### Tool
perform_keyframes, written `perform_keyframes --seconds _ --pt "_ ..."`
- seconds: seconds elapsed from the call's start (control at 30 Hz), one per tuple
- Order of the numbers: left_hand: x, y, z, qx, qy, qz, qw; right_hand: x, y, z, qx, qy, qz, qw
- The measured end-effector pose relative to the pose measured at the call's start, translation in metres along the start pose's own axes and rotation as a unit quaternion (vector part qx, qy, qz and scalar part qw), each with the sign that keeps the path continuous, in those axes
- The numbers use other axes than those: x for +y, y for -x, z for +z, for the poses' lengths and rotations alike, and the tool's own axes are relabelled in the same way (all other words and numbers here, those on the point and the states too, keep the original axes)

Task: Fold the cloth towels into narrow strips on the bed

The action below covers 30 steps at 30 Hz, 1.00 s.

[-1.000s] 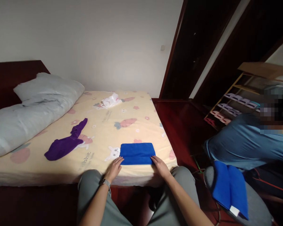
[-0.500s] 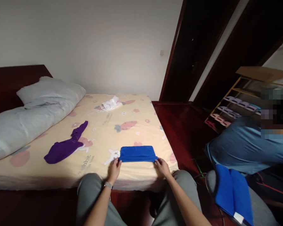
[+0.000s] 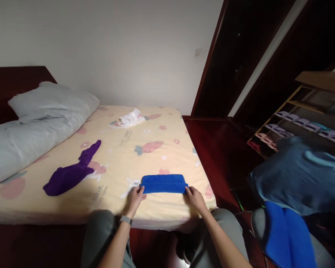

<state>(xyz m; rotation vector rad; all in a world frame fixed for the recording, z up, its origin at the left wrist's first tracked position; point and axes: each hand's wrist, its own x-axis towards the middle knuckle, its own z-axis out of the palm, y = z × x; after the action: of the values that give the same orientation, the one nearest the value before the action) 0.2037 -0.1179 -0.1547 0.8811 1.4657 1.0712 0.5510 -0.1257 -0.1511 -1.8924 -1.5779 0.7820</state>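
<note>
The left hand (image 3: 136, 198) and right hand (image 3: 195, 197), fingers drawn nearly together, pinch opposite ends of a folded blue cloth (image 3: 164, 184) near the front edge of a bed (image 3: 123, 156). Uneven pulling could skew the fold (its middle is unheld); a slipped pinch could loosen it.

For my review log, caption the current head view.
Left hand and right hand hold opposite ends of a folded blue cloth on a patterned bed, purple cloth at left.

head view | worn on head | faces forward-down across bed (image 3: 120, 154) toward wall (image 3: 128, 56) | fingers (image 3: 190, 191) near
</note>
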Motion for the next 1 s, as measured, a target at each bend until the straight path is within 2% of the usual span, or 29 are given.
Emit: perform_keyframes --seconds 0.2,0.3,0.4,0.5,0.6,0.67,0.73,0.83,0.87,0.93,1.0 --pt "0.008 -0.001 -0.001 -0.011 0.087 -0.007 0.996 -0.001 -0.008 -0.002 -0.029 -0.113 0.096 0.988" --pt "0.009 -0.005 -0.003 -0.015 0.084 0.005 0.996 -0.004 -0.013 0.001 -0.006 -0.174 0.108 0.979" --pt "0.007 -0.011 -0.004 0.013 0.074 0.001 0.997 -0.003 -0.015 0.003 0.025 -0.198 0.105 0.974" --pt "0.004 -0.012 -0.004 0.06 0.041 -0.016 0.997 0.002 -0.013 0.003 0.045 -0.189 0.11 0.975" --pt "0.005 -0.005 -0.007 0.096 -0.091 0.003 0.991 0.006 -0.007 0.003 0.059 -0.145 0.105 0.982" --pt "0.008 0.005 -0.01 0.101 -0.245 0.068 0.962 0.005 -0.001 0.003 0.05 -0.09 0.09 0.991" --pt "0.013 0.017 -0.011 0.118 -0.389 0.173 0.897 0.0 0.005 0.002 0.047 -0.03 0.052 0.997" --pt "0.02 0.033 -0.008 0.128 -0.497 0.326 0.794 -0.01 0.014 -0.002 0.088 0.044 -0.067 0.993" --pt "0.022 0.037 -0.005 0.1 -0.513 0.367 0.77 -0.014 0.017 -0.003 0.093 0.063 -0.117 0.987" --pt "0.023 0.04 0.0 0.019 -0.532 0.423 0.733 -0.019 0.021 -0.003 0.062 0.095 -0.206 0.972" --pt "0.021 0.038 0.003 -0.046 -0.546 0.44 0.711 -0.02 0.022 -0.002 0.013 0.114 -0.256 0.96"
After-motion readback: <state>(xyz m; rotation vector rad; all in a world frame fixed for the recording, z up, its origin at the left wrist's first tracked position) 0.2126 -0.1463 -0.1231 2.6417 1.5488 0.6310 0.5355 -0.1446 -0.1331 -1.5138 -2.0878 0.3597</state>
